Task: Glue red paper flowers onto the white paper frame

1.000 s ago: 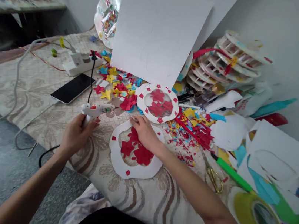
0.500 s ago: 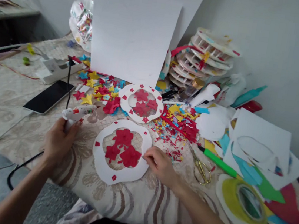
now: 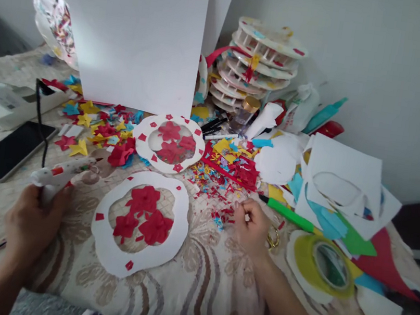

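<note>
At the left, my left hand (image 3: pixel 35 221) is wrapped round a white glue gun (image 3: pixel 65 174), its nozzle towards the right. My right hand (image 3: pixel 252 226) is closed in a pinch over the small paper scraps (image 3: pixel 221 215); whatever its fingertips hold is too small to make out. Partly under that hand lie scissors with gold handles (image 3: pixel 274 237). Between my hands a white scalloped paper ring (image 3: pixel 108 255) lies flat, with red paper flowers (image 3: pixel 157 227) in its opening and small red pieces on its rim. A similar decorated ring (image 3: pixel 141 148) lies behind it.
A white board (image 3: pixel 141 36) stands at the back, beside stacked round paper tiers (image 3: pixel 269 37). A phone (image 3: pixel 8 151) lies at the left. Coloured paper stars (image 3: pixel 79 147), a green pen (image 3: pixel 292 215) and yellow tape (image 3: pixel 304 253) surround the work area. A black cord (image 3: pixel 41 116) hangs near the phone.
My right hand has left the front ring's right edge and moved right to the paper scraps. My left hand still holds the glue gun. The camera view has turned right.
</note>
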`<act>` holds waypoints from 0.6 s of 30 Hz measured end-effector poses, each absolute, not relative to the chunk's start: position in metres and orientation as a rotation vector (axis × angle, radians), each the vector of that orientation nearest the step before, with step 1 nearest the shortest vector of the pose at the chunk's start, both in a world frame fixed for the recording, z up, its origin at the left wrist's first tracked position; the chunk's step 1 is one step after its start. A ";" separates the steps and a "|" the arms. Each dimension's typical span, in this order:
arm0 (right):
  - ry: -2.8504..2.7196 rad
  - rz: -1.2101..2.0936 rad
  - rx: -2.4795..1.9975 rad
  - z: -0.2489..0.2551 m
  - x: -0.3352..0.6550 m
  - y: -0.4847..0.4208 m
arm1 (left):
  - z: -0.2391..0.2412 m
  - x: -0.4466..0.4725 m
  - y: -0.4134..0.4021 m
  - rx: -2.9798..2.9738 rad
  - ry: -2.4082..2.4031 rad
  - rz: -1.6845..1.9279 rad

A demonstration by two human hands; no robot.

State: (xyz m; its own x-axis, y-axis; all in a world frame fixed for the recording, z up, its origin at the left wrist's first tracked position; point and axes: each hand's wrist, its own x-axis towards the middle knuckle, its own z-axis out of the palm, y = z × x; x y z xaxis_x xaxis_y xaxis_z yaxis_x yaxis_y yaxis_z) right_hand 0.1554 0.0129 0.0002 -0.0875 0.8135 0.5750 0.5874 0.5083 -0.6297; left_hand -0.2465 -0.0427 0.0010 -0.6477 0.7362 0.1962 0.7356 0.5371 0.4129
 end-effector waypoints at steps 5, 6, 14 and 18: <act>-1.582 0.328 -1.304 -0.005 0.167 0.021 | -0.001 -0.246 -0.041 1.215 2.752 0.786; -1.582 0.327 -1.325 -0.007 0.168 0.022 | -0.002 -0.246 -0.042 1.206 2.754 0.809; -1.709 0.352 -1.386 -0.007 0.174 0.029 | -0.007 -0.248 -0.042 1.231 2.754 0.991; -1.809 0.320 -1.379 -0.006 0.172 0.031 | -0.010 -0.251 -0.043 1.227 2.725 1.094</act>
State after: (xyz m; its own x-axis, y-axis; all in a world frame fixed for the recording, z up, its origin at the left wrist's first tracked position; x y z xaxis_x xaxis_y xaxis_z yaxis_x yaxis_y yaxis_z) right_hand 0.1725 0.0309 -0.0062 -0.0643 0.8909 0.4496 0.6827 0.3679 -0.6313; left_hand -0.2505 -0.0426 -0.0104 -0.7020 0.6460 0.2998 0.6740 0.4664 0.5729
